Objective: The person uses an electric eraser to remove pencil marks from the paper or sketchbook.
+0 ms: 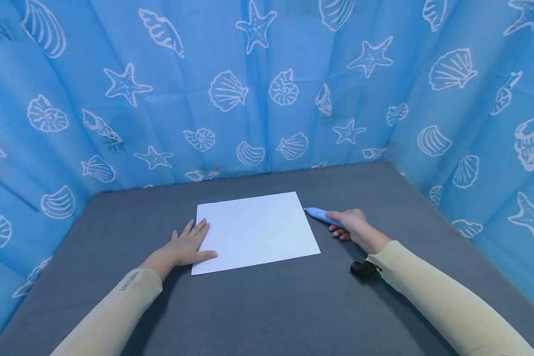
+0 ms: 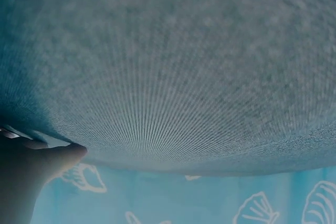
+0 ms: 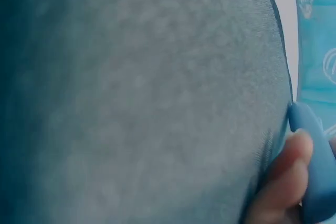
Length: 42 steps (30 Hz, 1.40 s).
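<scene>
A white sheet of paper (image 1: pixel 255 232) lies flat on the grey cloth. Across its left edge rests my left hand (image 1: pixel 189 247), fingers spread and straight, with the thumb and fingertips on the paper. My right hand (image 1: pixel 349 223) grips a thick light-blue pen-shaped tool (image 1: pixel 318 213) just right of the sheet. The tool's narrow tip points left, close by the paper's right edge. In the right wrist view the fingers wrap the blue tool (image 3: pixel 315 171), and a strip of the paper (image 3: pixel 286 30) shows beyond it. The left wrist view catches only the thumb side of the left hand (image 2: pixel 31 166).
Grey cloth (image 1: pixel 249 306) covers the table around the paper. A blue curtain (image 1: pixel 173 118) with white shells and starfish surrounds its back and sides. A small black wrist device (image 1: pixel 363 269) hangs under the right sleeve (image 1: pixel 436 291), near the cloth.
</scene>
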{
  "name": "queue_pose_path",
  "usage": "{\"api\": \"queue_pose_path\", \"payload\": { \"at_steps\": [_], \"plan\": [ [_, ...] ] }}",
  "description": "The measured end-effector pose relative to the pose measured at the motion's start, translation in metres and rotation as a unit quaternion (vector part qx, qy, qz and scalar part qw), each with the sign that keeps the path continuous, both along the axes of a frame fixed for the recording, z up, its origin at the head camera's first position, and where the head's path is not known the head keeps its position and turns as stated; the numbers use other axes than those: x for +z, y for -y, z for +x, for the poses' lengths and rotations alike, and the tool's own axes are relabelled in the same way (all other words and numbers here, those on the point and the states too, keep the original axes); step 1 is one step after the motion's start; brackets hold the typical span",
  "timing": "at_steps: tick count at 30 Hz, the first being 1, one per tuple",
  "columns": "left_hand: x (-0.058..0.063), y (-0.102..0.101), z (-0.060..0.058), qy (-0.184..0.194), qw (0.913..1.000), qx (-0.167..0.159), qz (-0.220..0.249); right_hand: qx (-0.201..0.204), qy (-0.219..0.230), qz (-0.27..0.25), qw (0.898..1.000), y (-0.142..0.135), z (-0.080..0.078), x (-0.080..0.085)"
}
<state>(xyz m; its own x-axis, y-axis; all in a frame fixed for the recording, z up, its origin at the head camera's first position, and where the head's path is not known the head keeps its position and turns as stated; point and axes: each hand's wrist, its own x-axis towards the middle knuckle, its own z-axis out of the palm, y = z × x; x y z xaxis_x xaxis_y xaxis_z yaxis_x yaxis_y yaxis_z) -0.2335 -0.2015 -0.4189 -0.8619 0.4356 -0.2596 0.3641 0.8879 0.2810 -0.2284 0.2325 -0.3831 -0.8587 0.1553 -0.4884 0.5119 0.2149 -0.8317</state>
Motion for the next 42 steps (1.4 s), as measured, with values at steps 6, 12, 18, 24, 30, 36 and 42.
{"api": "queue_pose_path", "payload": {
  "at_steps": [6,12,18,24,30,36,42],
  "plan": [
    [-0.002,0.006,0.000,-0.001,1.0000,0.006,0.001,0.073,-0.019,0.144,0.987,0.011,0.002,0.001],
    [-0.006,0.010,-0.002,-0.002,0.9999,0.011,0.001,0.086,-0.035,0.154,0.984,0.017,-0.002,-0.003],
    [-0.004,0.011,0.002,0.003,0.9999,0.014,-0.002,0.104,-0.050,0.151,0.982,0.016,-0.007,-0.009],
    [-0.003,0.006,0.001,0.000,1.0000,0.009,0.001,0.099,-0.041,0.142,0.984,0.009,-0.006,-0.008],
    [0.006,0.002,0.003,-0.002,0.9999,0.012,-0.003,0.110,-0.023,0.137,0.984,0.005,-0.007,-0.006],
    [0.009,0.003,0.002,0.009,0.9999,0.013,0.002,0.121,-0.024,0.148,0.981,0.006,-0.013,-0.006],
    [0.015,0.002,0.001,0.026,0.9988,0.032,0.025,0.147,-0.018,0.159,0.976,0.005,-0.015,-0.005]
  ]
}}
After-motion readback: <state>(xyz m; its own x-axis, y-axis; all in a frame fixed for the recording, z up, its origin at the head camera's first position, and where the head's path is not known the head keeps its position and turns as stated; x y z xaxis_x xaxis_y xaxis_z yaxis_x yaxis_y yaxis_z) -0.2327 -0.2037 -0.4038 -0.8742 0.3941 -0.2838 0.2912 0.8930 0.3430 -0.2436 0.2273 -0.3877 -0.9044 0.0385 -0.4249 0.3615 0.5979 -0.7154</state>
